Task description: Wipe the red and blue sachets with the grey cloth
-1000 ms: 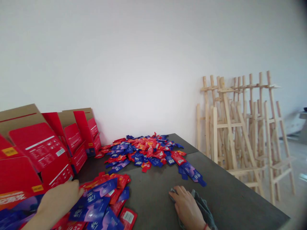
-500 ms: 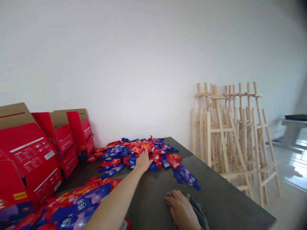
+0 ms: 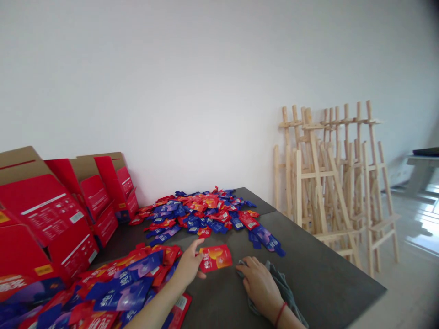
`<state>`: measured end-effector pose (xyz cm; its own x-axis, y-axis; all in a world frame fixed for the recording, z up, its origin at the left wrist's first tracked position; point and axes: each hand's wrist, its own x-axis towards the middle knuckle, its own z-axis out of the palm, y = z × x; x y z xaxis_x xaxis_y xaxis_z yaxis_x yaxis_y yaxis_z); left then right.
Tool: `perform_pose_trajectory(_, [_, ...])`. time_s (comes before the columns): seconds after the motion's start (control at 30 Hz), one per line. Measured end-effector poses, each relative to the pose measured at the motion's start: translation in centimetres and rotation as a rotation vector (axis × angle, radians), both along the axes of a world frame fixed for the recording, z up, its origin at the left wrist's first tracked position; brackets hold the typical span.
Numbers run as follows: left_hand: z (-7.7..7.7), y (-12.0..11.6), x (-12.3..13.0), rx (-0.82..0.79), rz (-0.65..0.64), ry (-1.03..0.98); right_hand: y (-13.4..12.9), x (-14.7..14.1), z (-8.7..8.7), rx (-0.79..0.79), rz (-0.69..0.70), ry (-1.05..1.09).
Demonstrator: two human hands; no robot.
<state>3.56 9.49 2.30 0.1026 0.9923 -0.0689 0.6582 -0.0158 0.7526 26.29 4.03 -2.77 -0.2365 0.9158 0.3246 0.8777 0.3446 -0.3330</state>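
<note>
Dark gray table (image 3: 318, 256) seen from above, with a white wall behind it and a stack of wooden easels (image 3: 329, 183) at right of frame. At left, 3 open red cardboard boxes (image 3: 51, 214) carry white print, a white barcode sticker (image 3: 76, 217) and a yellow label (image 3: 44, 270); the small text is unreadable. Red and blue packets form 2 piles: a loose pile (image 3: 199, 214) at center and a denser pile (image 3: 120, 283) at lower left. A single red packet (image 3: 215, 258), with white Chinese characters at its left end, lies on the bare table at lower center. Left hand (image 3: 187, 269): fingers spread, their tips at the packet's left edge; any grip cannot be told. Right hand (image 3: 259, 285): fingers slightly spread, pressing a gray cloth (image 3: 281, 292). Red wrist band (image 3: 280, 314) on the right wrist.
</note>
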Motion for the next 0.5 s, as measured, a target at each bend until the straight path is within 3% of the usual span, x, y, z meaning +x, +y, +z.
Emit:
perform_pose_trajectory(0.1, [-3.2, -3.5, 0.5, -0.143, -0.015, -0.139, -0.1, 0.1, 0.4, -0.006, 0.008, -0.011])
perform_pose_trajectory(0.17, [-4.4, -4.9, 0.7, -0.095, -0.051, -0.057, -0.1, 0.2, 0.5, -0.007, 0.011, 0.004])
perform_pose_trajectory(0.27, [-5.1, -6.0, 0.6, 0.011, -0.128, 0.059, 0.0, 0.3, 0.6, -0.008, -0.006, 0.055])
perform_pose_trajectory(0.37, [-5.3, -6.4, 0.4, 0.003, -0.146, -0.002, -0.4, -0.5, 1.0, -0.007, -0.004, 0.103])
perform_pose_trajectory(0.5, [-5.6, -6.6, 0.3, 0.019, -0.220, -0.160, -1.9, -3.1, 1.3, 0.022, 0.181, 0.038])
